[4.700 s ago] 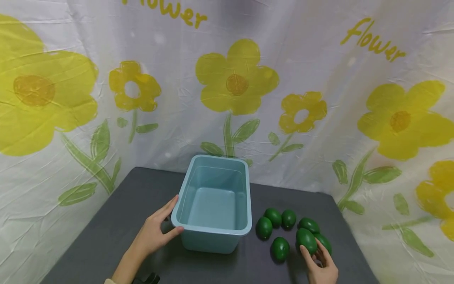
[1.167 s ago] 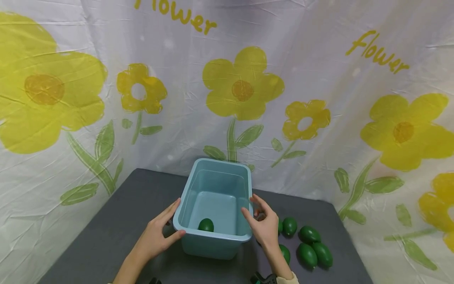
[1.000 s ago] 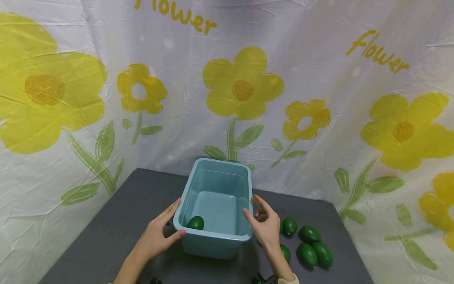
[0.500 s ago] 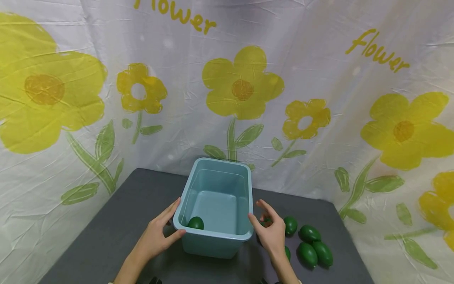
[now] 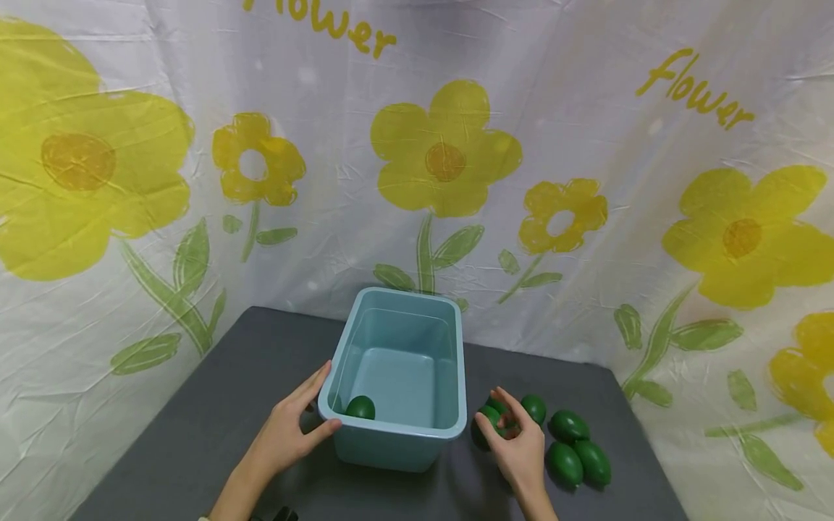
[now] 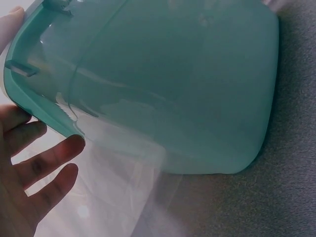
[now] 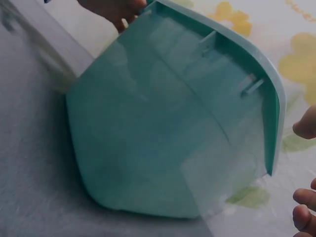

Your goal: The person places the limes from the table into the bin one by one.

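A light blue plastic bin (image 5: 394,453) stands on the dark grey table (image 5: 195,434). One green egg-shaped fruit (image 5: 360,407) lies in its front left corner. My left hand (image 5: 295,428) grips that corner, thumb over the rim and fingers along the side wall; the left wrist view shows the fingers (image 6: 47,163) under the rim of the bin (image 6: 173,89). Right of the bin, my right hand (image 5: 515,438) is down among the loose green fruits, fingers curled over one (image 5: 483,425). In the right wrist view only fingertips (image 7: 302,207) show beside the bin (image 7: 163,138).
Several more green fruits (image 5: 568,427) lie in a cluster at the table's right side. A white backdrop (image 5: 443,152) printed with yellow flowers hangs close behind and around the table. The table's right edge (image 5: 651,449) runs just past the fruits.
A green fruit went from my right hand into the bin and rolled to its front left corner. My right hand then left the bin's rim and came down onto the cluster.
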Motion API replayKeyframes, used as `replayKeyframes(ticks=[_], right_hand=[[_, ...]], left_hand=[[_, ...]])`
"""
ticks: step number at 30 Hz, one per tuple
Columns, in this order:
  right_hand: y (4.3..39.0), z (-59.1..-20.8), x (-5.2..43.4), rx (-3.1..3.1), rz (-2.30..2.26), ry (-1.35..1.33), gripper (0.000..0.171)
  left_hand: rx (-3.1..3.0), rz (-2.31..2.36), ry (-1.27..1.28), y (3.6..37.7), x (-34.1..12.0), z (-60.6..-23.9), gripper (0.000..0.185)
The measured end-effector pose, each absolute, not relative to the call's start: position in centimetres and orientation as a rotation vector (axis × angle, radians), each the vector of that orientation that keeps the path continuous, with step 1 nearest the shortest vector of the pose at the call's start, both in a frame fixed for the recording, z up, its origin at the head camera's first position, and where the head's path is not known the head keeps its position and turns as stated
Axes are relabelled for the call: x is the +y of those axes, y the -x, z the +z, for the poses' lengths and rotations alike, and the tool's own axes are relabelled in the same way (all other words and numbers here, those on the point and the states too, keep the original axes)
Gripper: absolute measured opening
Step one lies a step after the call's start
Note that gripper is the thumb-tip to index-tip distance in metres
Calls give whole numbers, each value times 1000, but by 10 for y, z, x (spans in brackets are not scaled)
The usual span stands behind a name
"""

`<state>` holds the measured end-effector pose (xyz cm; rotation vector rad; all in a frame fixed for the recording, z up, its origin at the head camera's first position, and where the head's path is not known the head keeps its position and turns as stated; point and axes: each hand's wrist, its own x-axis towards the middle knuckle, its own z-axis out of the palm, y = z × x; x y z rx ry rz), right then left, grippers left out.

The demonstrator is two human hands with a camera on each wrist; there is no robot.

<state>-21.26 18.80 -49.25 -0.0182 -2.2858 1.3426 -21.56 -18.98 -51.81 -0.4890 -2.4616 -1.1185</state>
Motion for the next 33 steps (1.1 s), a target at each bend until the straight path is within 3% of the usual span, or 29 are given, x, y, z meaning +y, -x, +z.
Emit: replayKeyframes(ticks=[33], right_hand=[[169,-533,257,-2416,1110,631,63]], left_hand=[[-2461,-1108,476,215,-187,-518,92]])
